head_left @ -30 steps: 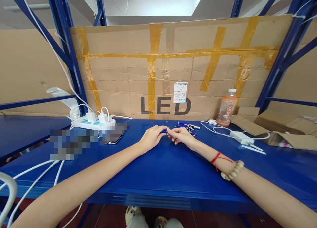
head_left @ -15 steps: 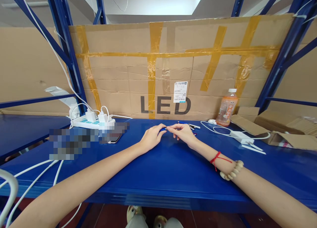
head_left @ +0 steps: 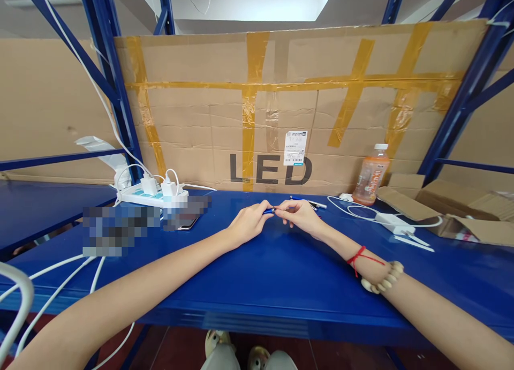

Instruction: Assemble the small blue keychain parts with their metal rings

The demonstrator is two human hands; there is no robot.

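Observation:
My left hand (head_left: 249, 221) is closed around a slim blue pen (head_left: 269, 211), and only a short piece of it shows beyond the fingers. Thumb and fingertips of my right hand (head_left: 299, 216) are pinched together at the pen's right end; whether a separate small part is between them is too small to tell. Both hands meet just above the middle of the blue table (head_left: 249, 279). Behind my right hand lie several pens (head_left: 317, 204), partly hidden by it.
To the left stand a white power strip (head_left: 155, 197) with chargers and a dark phone (head_left: 188, 223) beside a blurred patch. At right are an orange drink bottle (head_left: 371, 174), a white charger with cable (head_left: 395, 224) and an open cardboard box (head_left: 453, 204). A large cardboard sheet (head_left: 193, 123) closes the back.
More of the blue pen shows between my hands, and my right fingertips sit slightly farther right at its end. The whole view has shifted a little.

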